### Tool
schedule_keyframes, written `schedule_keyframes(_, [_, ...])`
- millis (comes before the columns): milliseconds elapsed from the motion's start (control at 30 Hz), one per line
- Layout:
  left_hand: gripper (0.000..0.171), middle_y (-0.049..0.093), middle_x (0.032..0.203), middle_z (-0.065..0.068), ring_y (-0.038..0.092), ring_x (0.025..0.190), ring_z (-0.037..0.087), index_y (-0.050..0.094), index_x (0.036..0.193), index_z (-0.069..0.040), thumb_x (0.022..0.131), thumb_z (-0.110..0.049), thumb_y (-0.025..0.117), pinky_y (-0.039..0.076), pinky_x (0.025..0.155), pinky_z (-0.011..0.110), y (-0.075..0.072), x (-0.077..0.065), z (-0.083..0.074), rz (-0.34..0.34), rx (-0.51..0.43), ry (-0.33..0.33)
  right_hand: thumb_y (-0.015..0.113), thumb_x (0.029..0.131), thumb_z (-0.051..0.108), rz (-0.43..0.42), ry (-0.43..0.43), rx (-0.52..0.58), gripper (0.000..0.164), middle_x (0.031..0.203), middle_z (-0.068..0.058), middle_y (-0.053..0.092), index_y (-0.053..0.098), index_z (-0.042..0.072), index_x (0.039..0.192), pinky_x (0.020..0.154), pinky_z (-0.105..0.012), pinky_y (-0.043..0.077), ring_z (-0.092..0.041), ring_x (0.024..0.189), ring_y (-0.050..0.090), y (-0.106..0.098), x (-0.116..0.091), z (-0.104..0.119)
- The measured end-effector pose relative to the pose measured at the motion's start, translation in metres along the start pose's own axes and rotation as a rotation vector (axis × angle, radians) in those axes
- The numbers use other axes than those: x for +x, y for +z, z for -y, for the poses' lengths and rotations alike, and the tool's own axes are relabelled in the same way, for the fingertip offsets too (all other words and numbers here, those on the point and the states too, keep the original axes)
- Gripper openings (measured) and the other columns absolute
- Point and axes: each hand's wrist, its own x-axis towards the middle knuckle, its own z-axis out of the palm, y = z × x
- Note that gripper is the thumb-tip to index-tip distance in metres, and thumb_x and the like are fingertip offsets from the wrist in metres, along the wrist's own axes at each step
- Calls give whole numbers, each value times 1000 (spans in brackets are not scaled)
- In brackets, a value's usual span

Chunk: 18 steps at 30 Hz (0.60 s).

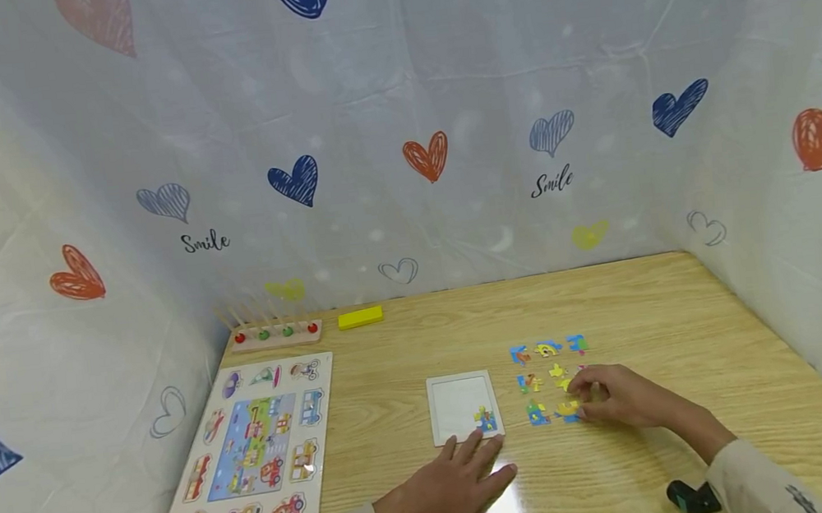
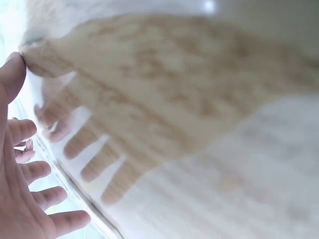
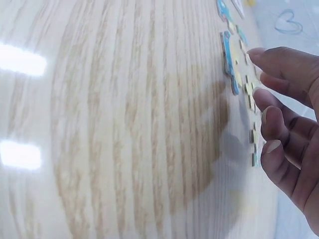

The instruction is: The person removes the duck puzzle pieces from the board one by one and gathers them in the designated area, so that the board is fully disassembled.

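Note:
A small white puzzle frame [image 1: 463, 407] lies on the table with one jigsaw piece [image 1: 485, 419] in its lower right corner. My left hand [image 1: 452, 490] is spread flat, fingertips right at the frame's near edge; its fingers [image 2: 52, 196] are straight in the left wrist view. To the right of the frame, several colourful loose jigsaw pieces [image 1: 538, 413] lie in rough rows. Over the right side of these rows is my right hand [image 1: 621, 396], loosely bent, thumb and fingertips apart close to the pieces. The right wrist view shows a blue-and-yellow piece [image 3: 229, 62] near its fingertips.
On the left lies a large picture puzzle board [image 1: 252, 462] with vehicle shapes. Behind it stand a wooden peg rack [image 1: 277, 335] with red and green beads and a yellow block [image 1: 361, 318]. A small black object [image 1: 693, 498] lies by the right sleeve. Heart-printed curtains [image 1: 378, 226] surround the table.

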Motion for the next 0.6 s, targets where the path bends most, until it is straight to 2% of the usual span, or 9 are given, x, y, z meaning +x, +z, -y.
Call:
schedule_keyframes(133, [69,32,162,15,38,145,40,34,155,-22,102,-64,29,48,103,54,2,-1,8,11,-33,-52,73,93,25,0,-15,34,30,96,0,63,67,4,113,59,-22,45,-1,64,47,1,4,5])
schedule_keyframes(367, [73,21,167,13,28,150,42,26,160,-25,100,-66,35,40,108,62,-1,-12,28,96,-145,-227,72,94,26,-2,-44,71,32,96,0,63,68,2,114,57,-23,46,-1,62,46,10,17,11])
schedule_keyframes(600, [82,17,168,14,22,151,46,21,162,-25,96,-69,43,37,109,64,-1,-18,37,136,-214,-316,72,94,25,-12,-72,87,33,95,3,62,67,1,116,56,-22,45,0,60,43,26,35,23])
